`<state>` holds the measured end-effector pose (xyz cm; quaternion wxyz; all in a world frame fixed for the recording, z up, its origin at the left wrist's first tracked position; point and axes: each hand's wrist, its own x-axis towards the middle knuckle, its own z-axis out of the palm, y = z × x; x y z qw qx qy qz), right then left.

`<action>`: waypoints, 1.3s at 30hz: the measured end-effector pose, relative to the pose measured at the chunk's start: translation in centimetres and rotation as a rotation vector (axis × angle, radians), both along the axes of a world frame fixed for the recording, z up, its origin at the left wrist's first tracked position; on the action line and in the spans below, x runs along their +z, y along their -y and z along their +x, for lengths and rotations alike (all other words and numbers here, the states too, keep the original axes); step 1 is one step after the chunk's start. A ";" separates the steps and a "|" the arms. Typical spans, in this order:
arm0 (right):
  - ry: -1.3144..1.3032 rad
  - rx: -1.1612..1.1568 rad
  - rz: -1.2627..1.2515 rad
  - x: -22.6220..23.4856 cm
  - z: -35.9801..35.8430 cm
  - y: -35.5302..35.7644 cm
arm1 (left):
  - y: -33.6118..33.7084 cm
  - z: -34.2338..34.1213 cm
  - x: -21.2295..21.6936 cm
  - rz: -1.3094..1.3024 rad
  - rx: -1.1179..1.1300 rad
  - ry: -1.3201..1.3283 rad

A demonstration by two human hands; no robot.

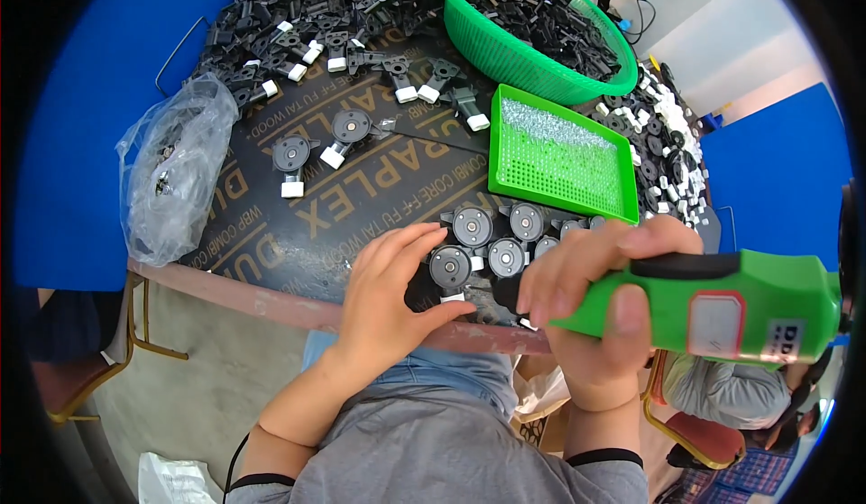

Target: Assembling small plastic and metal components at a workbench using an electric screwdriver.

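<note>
My left hand (383, 288) curls round a round black part (449, 268) with a white end, near the table's front edge. Its fingers lie along the part's left side and its thumb is below, by the white end. In my right hand (600, 301) is a green electric screwdriver (672, 310) with a black grip strip, lying nearly level and pointing left. My fingers hide much of its front end. Just beyond the hands stand several similar round parts, among them a round part (472, 226) and another round part (526, 222), each with a screw at its centre.
A green perforated tray (564, 193) holds many small silvery pieces. Behind it, a green basket (541, 76) is full of black parts. Black brackets (343, 4) are heaped at the back. A clear plastic bag (176, 170) lies left; white and black pieces (667, 134) lie right.
</note>
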<state>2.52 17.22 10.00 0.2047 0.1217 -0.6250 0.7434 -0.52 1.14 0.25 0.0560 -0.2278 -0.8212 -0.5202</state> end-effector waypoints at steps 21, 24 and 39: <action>0.045 0.149 0.259 -4.0 -2.8 -0.3 | -0.3 -0.4 -1.7 -0.106 -0.048 -0.033; -0.002 0.288 0.222 -3.0 -2.4 -0.9 | -0.1 -0.3 -1.5 -0.145 -0.083 -0.046; -0.194 -0.447 -0.059 -0.7 -5.1 -5.8 | 11.6 -11.9 0.9 -0.355 0.106 -0.004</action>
